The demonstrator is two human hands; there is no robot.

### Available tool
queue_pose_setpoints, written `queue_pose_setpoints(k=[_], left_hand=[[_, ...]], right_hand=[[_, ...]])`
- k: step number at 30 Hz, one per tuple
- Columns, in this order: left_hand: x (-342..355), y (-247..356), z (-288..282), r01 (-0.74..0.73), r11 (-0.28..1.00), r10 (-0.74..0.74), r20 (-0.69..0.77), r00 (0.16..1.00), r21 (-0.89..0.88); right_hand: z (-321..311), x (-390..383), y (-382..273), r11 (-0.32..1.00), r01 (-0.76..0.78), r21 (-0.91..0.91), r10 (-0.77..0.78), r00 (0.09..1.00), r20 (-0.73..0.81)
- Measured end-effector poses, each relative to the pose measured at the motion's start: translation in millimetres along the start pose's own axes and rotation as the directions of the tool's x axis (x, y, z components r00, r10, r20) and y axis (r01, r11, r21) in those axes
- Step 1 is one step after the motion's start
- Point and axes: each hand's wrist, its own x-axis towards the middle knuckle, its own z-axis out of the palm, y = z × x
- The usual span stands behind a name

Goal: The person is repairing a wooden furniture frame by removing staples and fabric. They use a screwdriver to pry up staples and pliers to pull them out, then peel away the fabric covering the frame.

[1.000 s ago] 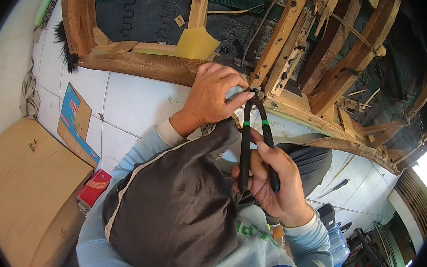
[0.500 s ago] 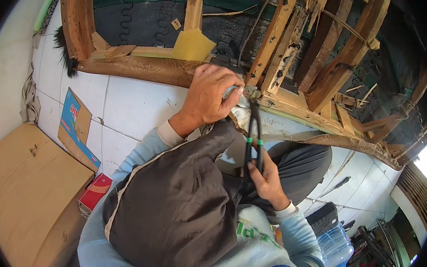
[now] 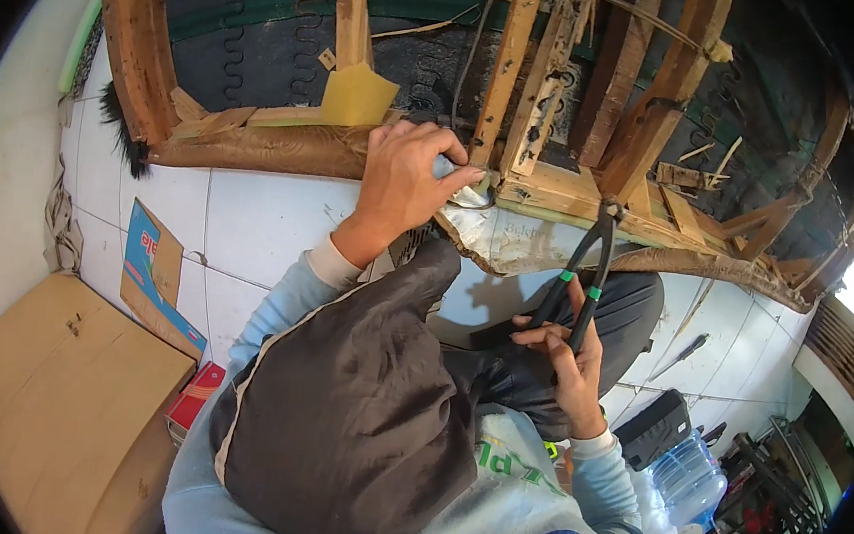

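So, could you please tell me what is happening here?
A person's right hand holds black-handled pliers, their tip at the lower rail of a wooden frame; whether it touches the wood is hard to tell. The left hand is at the same edge, further left, beside the brown covering; what its fingers grip is not clear. A yellow piece covers the lower end of one bar.

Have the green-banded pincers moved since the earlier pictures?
Yes, the pincers moved right: against the wooden frame, their head went from beside the left hand to near the foot of the thick slanted brace.
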Motion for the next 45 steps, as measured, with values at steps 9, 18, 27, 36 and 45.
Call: queue_pose_setpoints(k=[9, 18, 27, 36, 45], left_hand=[[5.9, 10.4, 3.2, 0.009, 0.992, -0.014, 0.04, 0.999, 0.124], [0.1, 2.5, -0.6, -0.038, 0.999, 0.039, 0.026, 0.999, -0.009], [2.0, 0.0, -6.1, 0.035, 0.98, -0.054, -0.095, 0.994, -0.195], [18.9, 14.1, 5.7, 0.173, 0.941, -0.194, -0.044, 0.98, -0.292], [12.0, 10.5, -3.4, 0.055, 0.961, -0.073, -0.058, 0.996, -0.271]], right_hand=[[22.1, 0.3, -4.8, 0.789, -0.253, 0.559, 0.144, 0.962, 0.233], [17.5, 3.3, -11.1, 0.958, -0.185, 0.219, 0.175, 0.982, 0.063], [19.9, 10.3, -21.0, 0.966, -0.244, 0.081, 0.23, 0.962, 0.147], [21.3, 18.2, -24.3, 0.974, -0.227, 0.016, 0.222, 0.963, 0.155], [26.1, 29.4, -39.4, 0.918, -0.307, 0.251, 0.23, 0.927, 0.295]])
